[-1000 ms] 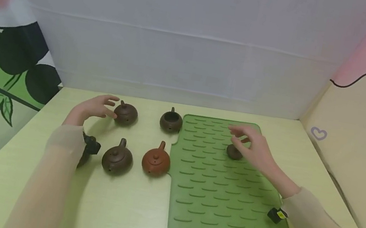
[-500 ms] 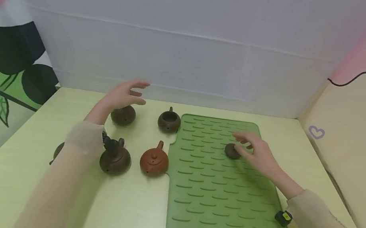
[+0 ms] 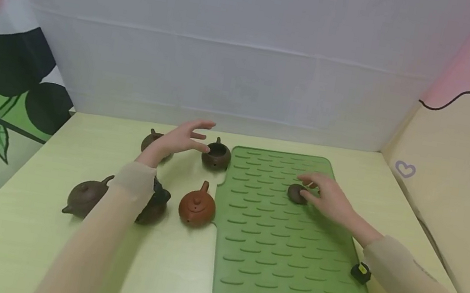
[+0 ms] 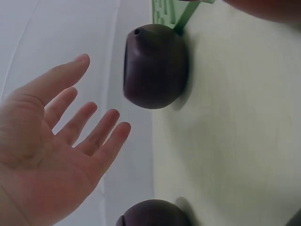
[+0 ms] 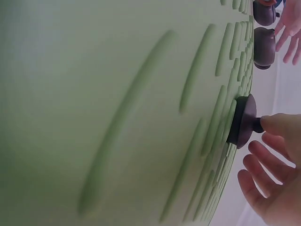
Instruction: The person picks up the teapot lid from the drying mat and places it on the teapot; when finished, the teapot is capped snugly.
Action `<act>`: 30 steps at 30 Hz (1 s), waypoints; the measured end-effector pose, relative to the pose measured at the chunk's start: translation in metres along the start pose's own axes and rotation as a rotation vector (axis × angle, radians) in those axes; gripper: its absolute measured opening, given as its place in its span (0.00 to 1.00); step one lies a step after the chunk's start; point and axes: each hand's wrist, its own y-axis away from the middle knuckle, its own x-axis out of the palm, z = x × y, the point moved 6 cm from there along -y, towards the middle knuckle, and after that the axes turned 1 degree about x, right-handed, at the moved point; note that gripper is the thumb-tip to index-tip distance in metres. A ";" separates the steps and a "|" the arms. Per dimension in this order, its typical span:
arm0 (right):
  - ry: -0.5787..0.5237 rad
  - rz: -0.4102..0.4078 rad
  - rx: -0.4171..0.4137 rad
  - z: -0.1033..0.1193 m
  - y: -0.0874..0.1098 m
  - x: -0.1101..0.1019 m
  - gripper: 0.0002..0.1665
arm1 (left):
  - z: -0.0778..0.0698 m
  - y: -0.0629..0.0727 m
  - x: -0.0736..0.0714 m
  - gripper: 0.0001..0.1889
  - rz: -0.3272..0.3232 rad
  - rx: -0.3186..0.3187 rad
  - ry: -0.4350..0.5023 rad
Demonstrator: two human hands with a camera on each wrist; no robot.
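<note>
My right hand (image 3: 330, 199) is at a small dark brown teapot lid (image 3: 296, 194) resting on the green mat. In the right wrist view the thumb reaches the lid's knob (image 5: 257, 125), while the other fingers curve loosely, apart from the thumb. My left hand (image 3: 182, 139), fingers spread and holding nothing, hovers beside a lidless dark teapot (image 3: 216, 158) at the mat's left edge. Behind the left wrist, another dark teapot (image 3: 149, 141) is partly hidden. The left wrist view shows the palm and a gap between the fingers and the lidless teapot (image 4: 157, 70).
The green ridged mat (image 3: 269, 276) covers the table's right side. A reddish-brown teapot (image 3: 197, 208) sits left of it. Two more dark teapots, one at front left (image 3: 84, 198) and one partly behind the left sleeve (image 3: 154, 213), stand nearby. A pale curtain (image 3: 236, 84) hangs behind.
My left hand has moved right, from the back-left teapot to the lidless one. The right hand has lowered slightly, its thumb coming to the lid's knob. The lid stays on the mat.
</note>
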 end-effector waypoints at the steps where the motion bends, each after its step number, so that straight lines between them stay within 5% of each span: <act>1: 0.002 0.001 0.006 -0.001 0.000 0.001 0.23 | 0.003 -0.001 0.002 0.40 0.001 -0.013 0.006; 14: 0.003 0.001 0.055 -0.005 0.000 0.003 0.13 | 0.018 -0.006 0.017 0.40 0.041 -0.104 -0.010; 30: -0.014 0.031 0.016 -0.007 -0.005 -0.004 0.13 | 0.028 -0.005 0.019 0.36 0.065 -0.116 -0.056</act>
